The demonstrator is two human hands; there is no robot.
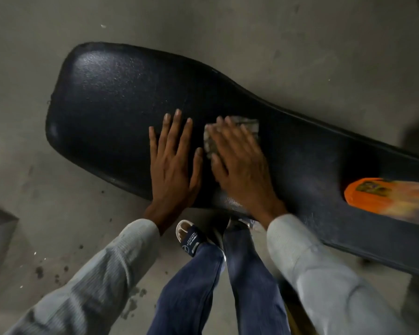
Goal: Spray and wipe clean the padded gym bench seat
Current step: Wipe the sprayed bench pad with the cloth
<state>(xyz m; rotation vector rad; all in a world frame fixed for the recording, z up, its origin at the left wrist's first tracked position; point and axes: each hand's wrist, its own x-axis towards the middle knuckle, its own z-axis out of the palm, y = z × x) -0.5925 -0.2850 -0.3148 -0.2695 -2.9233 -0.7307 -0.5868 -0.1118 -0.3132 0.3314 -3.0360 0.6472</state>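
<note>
Padded bench seat (111, 97): black, textured, lying across the concrete floor (228, 25), wide end far left. Left hand (173, 163): flat on the seat near its front edge, fingers spread wide, holding nothing. Right hand (240, 163): just beside the left hand on the seat, blurred, fingers extended and pressed flat on a grey cloth (248, 125), which shows beyond the fingertips. Orange object (368, 193): on the seat, well right of the hands, blurred; kind cannot be told.
</note>
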